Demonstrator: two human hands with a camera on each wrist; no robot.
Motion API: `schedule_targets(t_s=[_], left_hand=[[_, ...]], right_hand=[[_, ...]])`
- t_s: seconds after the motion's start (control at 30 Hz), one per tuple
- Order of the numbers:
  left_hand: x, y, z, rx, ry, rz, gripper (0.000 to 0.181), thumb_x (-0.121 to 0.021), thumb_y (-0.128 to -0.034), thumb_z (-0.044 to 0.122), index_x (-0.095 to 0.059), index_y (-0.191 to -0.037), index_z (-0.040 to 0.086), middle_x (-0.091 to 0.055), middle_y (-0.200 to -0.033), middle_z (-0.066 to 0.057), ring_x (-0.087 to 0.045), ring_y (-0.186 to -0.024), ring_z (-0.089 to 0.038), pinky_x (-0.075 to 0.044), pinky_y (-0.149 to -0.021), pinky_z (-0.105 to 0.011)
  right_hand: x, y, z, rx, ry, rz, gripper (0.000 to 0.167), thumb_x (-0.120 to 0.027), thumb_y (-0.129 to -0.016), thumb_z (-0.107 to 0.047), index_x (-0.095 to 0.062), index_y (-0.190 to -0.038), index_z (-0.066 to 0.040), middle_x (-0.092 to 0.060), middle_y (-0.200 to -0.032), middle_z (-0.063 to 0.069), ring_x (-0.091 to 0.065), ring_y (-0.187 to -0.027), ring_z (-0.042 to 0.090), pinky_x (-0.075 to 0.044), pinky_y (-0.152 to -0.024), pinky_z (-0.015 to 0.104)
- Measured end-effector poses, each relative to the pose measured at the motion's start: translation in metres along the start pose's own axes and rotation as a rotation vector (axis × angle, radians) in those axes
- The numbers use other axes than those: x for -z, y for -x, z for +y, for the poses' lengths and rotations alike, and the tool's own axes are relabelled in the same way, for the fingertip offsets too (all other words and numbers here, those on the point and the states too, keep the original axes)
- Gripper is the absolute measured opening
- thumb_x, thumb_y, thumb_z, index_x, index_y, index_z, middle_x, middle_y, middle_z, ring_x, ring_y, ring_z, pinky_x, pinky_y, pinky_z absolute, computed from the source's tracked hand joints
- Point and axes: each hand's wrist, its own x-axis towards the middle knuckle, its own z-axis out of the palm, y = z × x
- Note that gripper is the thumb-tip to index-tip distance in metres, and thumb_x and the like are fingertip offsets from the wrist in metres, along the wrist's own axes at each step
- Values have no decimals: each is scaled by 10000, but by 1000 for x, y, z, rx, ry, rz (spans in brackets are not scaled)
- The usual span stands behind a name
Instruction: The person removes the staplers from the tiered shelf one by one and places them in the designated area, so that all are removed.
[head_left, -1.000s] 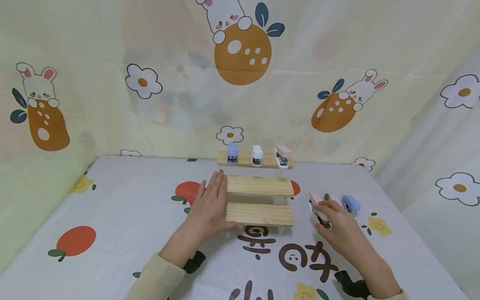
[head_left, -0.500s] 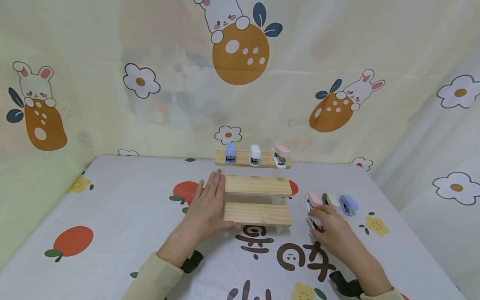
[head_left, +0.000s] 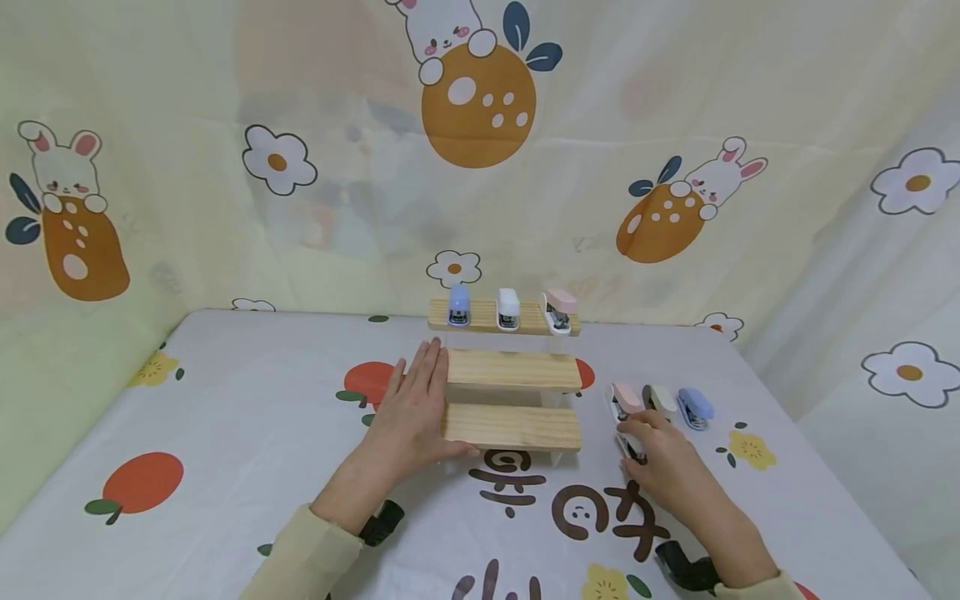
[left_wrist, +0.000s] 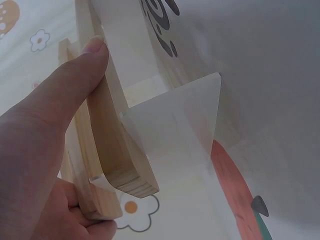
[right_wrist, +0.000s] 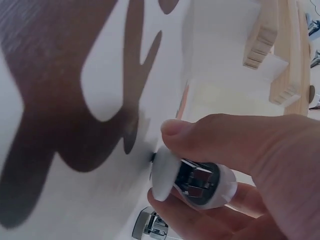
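Note:
Flat along the left ends of a stepped wooden shelf (head_left: 513,427) lies my left hand (head_left: 408,417), fingers straight, its thumb at the front edge of the lowest step. In the left wrist view the thumb touches the plank (left_wrist: 112,135). My right hand (head_left: 667,454) pinches a small whitish stapler (right_wrist: 167,172) between thumb and fingers, low over the cloth, right of the shelf. Just behind it stands a pink stapler (head_left: 625,397), then a pale one (head_left: 662,400) and a blue one (head_left: 696,407) to the right.
On the shelf's top step (head_left: 531,317) stand a blue stapler (head_left: 459,306), a white stapler (head_left: 507,308) and a pink-topped stapler (head_left: 558,310). A printed white cloth (head_left: 247,400) covers the table, with a patterned curtain (head_left: 352,225) behind and at both sides.
My right hand has shifted slightly left and nearer the front with the whitish stapler, uncovering more of the pale stapler behind. The left hand has stayed against the shelf.

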Motion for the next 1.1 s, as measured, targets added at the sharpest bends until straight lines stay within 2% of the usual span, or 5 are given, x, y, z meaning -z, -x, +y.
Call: schedule_targets(t_s=[0.33, 0.87, 1.1], left_hand=[[1, 0, 0, -10, 29, 11, 1366, -892, -583, 602, -184, -1551, -52, -185, -1645, -195, -158, -1542, -324, -164, -1248, -530], [2, 0, -1, 3, 22, 13, 1370, -896, -566, 611, -204, -1548, -47, -198, -1644, -189, -165, -1542, -318, -167, -1248, -527], [2, 0, 0, 0, 13, 5, 1379, -883, -571, 630, -187, -1552, -46, -187, -1646, -188, -162, -1542, -321, -170, -1248, -523]], right_hand=[[5, -2, 2, 10, 13, -50, 398, -818, -765, -33, -705, -1144, 12, -563, -1278, 281, -579, -1124, 451, -563, -891, 517], [10, 0, 3, -6, -21, -66, 397, -806, -766, -10, -701, -1149, 2, -587, -1236, 248, -613, -1069, 402, -581, -872, 487], [22, 2, 4, -30, -43, -97, 453, -803, -796, -92, -658, -1221, -30, -554, -1313, 262, -583, -1132, 457, -565, -875, 545]])
